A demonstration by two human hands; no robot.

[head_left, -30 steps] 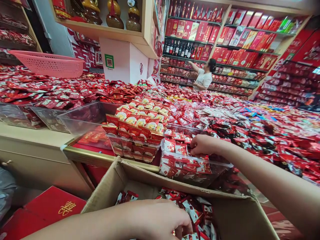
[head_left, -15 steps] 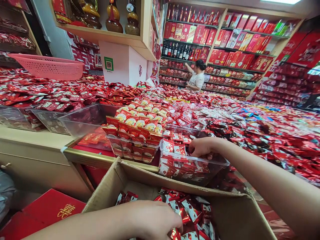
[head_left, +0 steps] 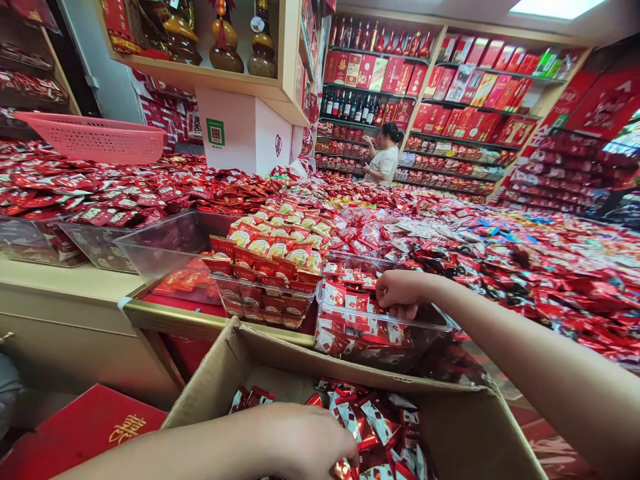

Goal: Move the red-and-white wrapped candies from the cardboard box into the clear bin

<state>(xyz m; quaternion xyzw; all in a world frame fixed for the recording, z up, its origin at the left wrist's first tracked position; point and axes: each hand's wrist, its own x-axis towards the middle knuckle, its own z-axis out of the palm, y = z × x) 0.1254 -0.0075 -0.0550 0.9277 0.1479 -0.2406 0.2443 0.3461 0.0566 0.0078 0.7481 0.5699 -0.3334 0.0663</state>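
My left hand (head_left: 313, 437) reaches into a cardboard box (head_left: 450, 427) over loose red-and-white packets (head_left: 383, 420); its fingers curl on a shiny red packet (head_left: 345, 469). Above the box's far edge, my right hand (head_left: 403, 292) is inside a clear plastic bin (head_left: 385, 320), its fingers bent together against the small packets (head_left: 356, 303) lined up there. What those fingers hold, if anything, is hidden. Directly left of this bin, another clear bin holds stacked red-and-yellow packets (head_left: 273, 247).
A pink basket (head_left: 100, 137) rests on packets at the left. Heaped packets (head_left: 500, 267) cover the display to the right. A red box (head_left: 95, 427) lies at lower left. A person (head_left: 384, 160) stands by the back shelves.
My right hand has risen slightly within the clear bin, its fingers more visible. My left hand has shifted slightly left. The person at the back has turned and drawn an arm in.
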